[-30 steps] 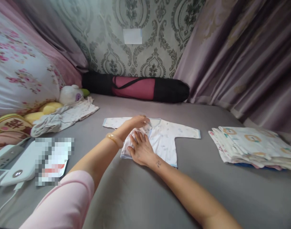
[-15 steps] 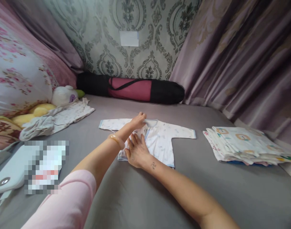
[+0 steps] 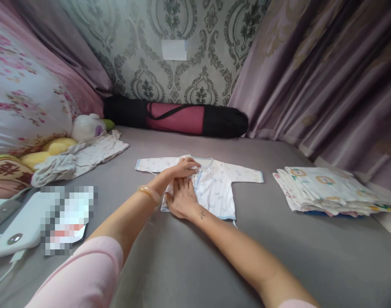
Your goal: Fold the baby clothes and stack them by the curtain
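A small white baby shirt (image 3: 216, 192) with pale blue trim and faint prints lies spread on the bed, its sleeves stretched out to both sides. My left hand (image 3: 186, 167), with a bangle (image 3: 149, 193) on its forearm, rests on the shirt's upper front just below the collar, fingers extended to the right. Lower on the same side, my right hand (image 3: 182, 199) presses flat on the fabric with fingers spread; its fingertips reach close under the left hand. Both hands cover part of the shirt's left front. Thin ties stick out at the shirt's edges.
A stack of folded printed cloths (image 3: 330, 190) lies to the right. On the left are a crumpled garment (image 3: 83, 160), soft toys (image 3: 88, 127), a white power bank (image 3: 25, 226) with a cable, and a blurred phone-like item (image 3: 69, 220). A black-and-red long bag (image 3: 176, 119) lies along the wall.
My left hand has lowered from the collar toward the chest, its curled fingers now flattened on the cloth. My right hand stays flat in nearly the same place.
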### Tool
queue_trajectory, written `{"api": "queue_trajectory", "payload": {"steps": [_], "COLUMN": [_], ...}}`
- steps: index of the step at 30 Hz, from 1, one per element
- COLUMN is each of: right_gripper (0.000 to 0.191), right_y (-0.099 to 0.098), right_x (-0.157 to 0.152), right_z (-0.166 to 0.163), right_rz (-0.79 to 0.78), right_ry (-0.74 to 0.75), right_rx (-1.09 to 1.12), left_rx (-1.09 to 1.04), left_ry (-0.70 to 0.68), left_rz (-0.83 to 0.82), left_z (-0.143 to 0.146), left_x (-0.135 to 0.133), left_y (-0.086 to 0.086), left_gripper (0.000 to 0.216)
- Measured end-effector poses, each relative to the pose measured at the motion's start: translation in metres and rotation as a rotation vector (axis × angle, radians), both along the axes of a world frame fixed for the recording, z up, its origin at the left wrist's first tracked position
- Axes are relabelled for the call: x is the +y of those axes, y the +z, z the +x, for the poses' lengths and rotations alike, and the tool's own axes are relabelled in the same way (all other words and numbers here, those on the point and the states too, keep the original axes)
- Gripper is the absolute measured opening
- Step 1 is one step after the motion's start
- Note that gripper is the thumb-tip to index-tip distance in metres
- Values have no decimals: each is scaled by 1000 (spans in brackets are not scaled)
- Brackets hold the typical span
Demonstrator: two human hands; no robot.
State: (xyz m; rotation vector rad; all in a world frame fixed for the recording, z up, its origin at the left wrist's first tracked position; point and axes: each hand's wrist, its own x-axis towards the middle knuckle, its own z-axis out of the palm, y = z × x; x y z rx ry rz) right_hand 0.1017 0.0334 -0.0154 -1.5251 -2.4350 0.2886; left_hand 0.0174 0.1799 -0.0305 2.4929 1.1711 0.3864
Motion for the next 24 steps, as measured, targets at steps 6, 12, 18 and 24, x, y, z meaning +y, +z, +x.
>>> {"api": "queue_trajectory", "payload": {"steps": [6,12,18,24], "right_gripper": [66,69,46,28], "right_y": [-1,5,54,70], "right_x": [-19,-62,-73,18], "right_z": [-1,-1,36,93], "right_rz": [-36,-109,-276,-221], "right_ry": [106,199,548,175], "right_rx": [-43,-3,127,177], "left_rx": [144,145,-78,-34], "left_ry": [46,36,58,326], "left_rz": [-109,-78,-15,10], "left_z": [10,15,-4,-10], "left_x": [-1,-9,-27,-104], "left_y": [18,34,38,46], "left_gripper": [45,41,35,28]}}
